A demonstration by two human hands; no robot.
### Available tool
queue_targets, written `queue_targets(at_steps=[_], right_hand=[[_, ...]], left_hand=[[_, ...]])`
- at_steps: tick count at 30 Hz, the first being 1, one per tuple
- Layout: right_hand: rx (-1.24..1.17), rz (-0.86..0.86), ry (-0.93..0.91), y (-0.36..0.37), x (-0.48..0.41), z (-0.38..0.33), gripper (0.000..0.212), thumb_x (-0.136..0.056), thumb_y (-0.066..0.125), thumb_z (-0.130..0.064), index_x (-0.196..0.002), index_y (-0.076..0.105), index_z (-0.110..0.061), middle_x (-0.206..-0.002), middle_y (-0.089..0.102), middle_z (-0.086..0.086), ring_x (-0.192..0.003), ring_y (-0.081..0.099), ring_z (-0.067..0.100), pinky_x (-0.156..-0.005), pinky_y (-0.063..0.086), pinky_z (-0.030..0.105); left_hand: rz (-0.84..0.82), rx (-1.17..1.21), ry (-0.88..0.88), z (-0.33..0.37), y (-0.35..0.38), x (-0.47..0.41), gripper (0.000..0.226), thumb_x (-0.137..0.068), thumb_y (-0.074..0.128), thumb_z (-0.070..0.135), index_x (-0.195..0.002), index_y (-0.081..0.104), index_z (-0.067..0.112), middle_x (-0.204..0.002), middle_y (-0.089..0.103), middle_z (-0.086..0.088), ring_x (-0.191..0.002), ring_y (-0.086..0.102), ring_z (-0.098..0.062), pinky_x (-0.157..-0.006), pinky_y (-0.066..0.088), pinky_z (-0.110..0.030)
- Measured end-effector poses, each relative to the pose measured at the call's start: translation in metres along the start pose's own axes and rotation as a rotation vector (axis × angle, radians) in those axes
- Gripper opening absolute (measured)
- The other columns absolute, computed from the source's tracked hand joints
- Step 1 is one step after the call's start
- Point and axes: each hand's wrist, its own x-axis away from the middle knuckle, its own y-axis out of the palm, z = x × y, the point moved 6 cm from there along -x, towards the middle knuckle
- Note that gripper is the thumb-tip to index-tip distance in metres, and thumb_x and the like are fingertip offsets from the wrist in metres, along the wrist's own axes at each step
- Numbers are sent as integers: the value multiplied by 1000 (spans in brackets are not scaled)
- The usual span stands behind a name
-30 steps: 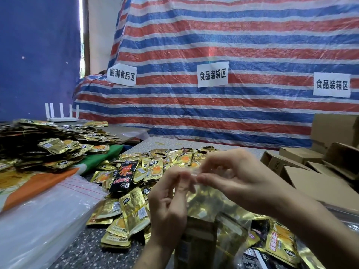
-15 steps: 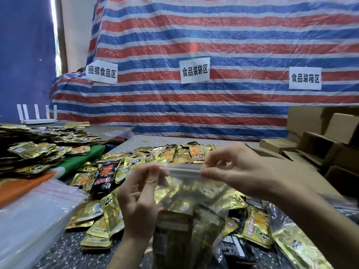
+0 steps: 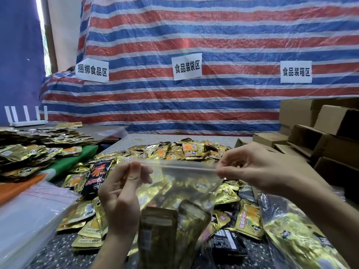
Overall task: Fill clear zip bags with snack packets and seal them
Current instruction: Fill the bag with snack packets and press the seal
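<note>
Your left hand (image 3: 120, 193) pinches one end of the top strip of the clear zip bag (image 3: 180, 181), thumb and forefinger closed on it. Your right hand (image 3: 258, 167) pinches the other end. You hold the bag taut at mid-frame, probably to line up the seal. Snack packets (image 3: 159, 230) sit inside, low centre, and loose packets (image 3: 194, 150) lie on the table behind.

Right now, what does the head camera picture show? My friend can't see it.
A person's left hand and right hand pinch the two top corners of a clear zip bag holding gold snack packets. Loose packets litter the table behind it, cardboard boxes stand at right, and a striped tarp hangs beyond.
</note>
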Motion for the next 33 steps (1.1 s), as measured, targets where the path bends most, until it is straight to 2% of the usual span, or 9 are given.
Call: queue_targets(at_steps=[4, 11, 16, 18, 20, 23, 28, 31, 33], right_hand=[[-60, 1, -6, -4, 2, 3, 4, -81, 76, -18, -79, 75, -16, -78, 74, 1, -69, 65, 3, -65, 49, 15], [-116, 94, -53, -14, 5, 12, 25, -64, 77, -36, -73, 78, -12, -74, 75, 3, -66, 68, 11, -63, 54, 18], [-349, 142, -22, 1, 11, 34, 34, -66, 83, -42, -77, 76, -12, -79, 75, 6, -70, 69, 12, -66, 54, 19], [-482, 81, 68, 28, 15, 50, 47, -63, 88, -48, -95, 72, -17, -95, 76, 2, -86, 72, 12, -74, 56, 23], [-585, -46, 187, 59, 19, 63, 81, -53, 91, -45, -123, 57, -23, -112, 74, -4, -102, 72, 13, -81, 58, 27], [-514, -220, 234, 96, 27, 68, 108, -45, 98, -48, -138, 44, -35, -121, 69, -8, -111, 68, 9, -91, 55, 26], [-393, -192, 66, 118, 25, 46, 48, -74, 89, -26, -118, 71, -23, -115, 74, -4, -105, 70, 15, -96, 55, 38], [-382, -77, 96, 104, 24, 49, 15, -77, 85, -18, -87, 79, -27, -86, 78, -2, -76, 73, 11, -71, 59, 30], [-425, 23, 152, 86, 24, 56, 26, -78, 83, -9, -75, 77, -34, -73, 75, 4, -60, 70, 13, -51, 54, 26]], left_hand=[[-8, -7, -7, 0, 1, 0, 29, -97, 53, 16, -79, 75, 23, -73, 71, -1, -60, 61, -22, -64, 56, -30], [-42, -22, 15, 1, 5, 0, 28, -98, 54, 17, -79, 73, 22, -74, 70, -2, -59, 58, -26, -64, 54, -38], [-39, 29, -39, 0, 6, 4, 24, -95, 60, 38, -80, 69, 23, -78, 69, -6, -56, 56, -26, -60, 51, -35], [-43, 71, -73, 0, 7, 4, 30, -91, 65, 51, -81, 67, 22, -79, 68, -8, -55, 55, -25, -55, 49, -31], [-61, 100, -91, -1, 7, 4, 34, -89, 66, 53, -83, 66, 20, -80, 68, -9, -54, 55, -24, -53, 49, -30], [-83, 149, -100, -2, 10, 5, 33, -91, 65, 49, -84, 64, 17, -81, 68, -10, -53, 55, -23, -52, 48, -28], [-63, 189, -168, -6, 14, 8, 23, -96, 61, 38, -83, 63, 19, -79, 67, -7, -49, 54, -19, -49, 46, -26], [-31, 149, -208, -10, 15, 8, 21, -96, 59, 37, -87, 66, 20, -84, 70, -5, -58, 63, -17, -57, 53, -25], [-64, 118, -244, -12, 17, 10, 23, -96, 59, 39, -102, 66, 18, -101, 71, -6, -78, 69, -19, -73, 57, -27]])
